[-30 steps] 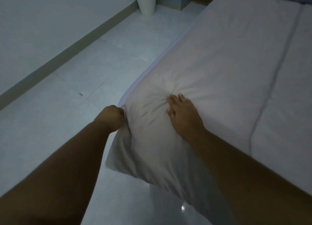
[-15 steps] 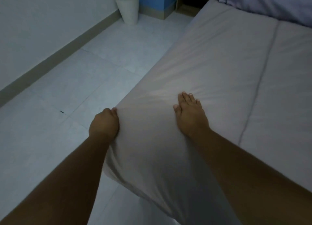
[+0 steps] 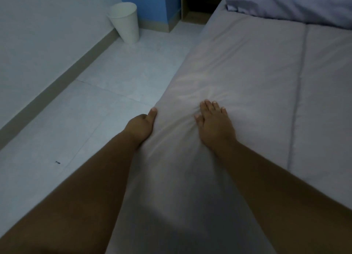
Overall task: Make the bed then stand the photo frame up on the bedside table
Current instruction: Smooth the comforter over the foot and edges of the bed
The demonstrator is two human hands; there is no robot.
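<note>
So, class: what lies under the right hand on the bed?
Wrinkled pale sheet lies under the flat right hand, bunching at its fingers. Whatever is beneath the sheet is covered.

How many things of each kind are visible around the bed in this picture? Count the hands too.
Hands: 2, left hand and right hand
Bed: 1, bed
Bedding heap: 1, crumpled bedding
Bin: 1, white bin
Bedside unit: 1, bedside table
Total: 6

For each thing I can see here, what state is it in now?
Left hand: gripping the sheet at the bed's edge.
Right hand: flat, pressing the sheet.
Sheet: smooth, wrinkled near the hands.
Blanket: bunched at the far end.
White bin: upright on the floor.
</note>
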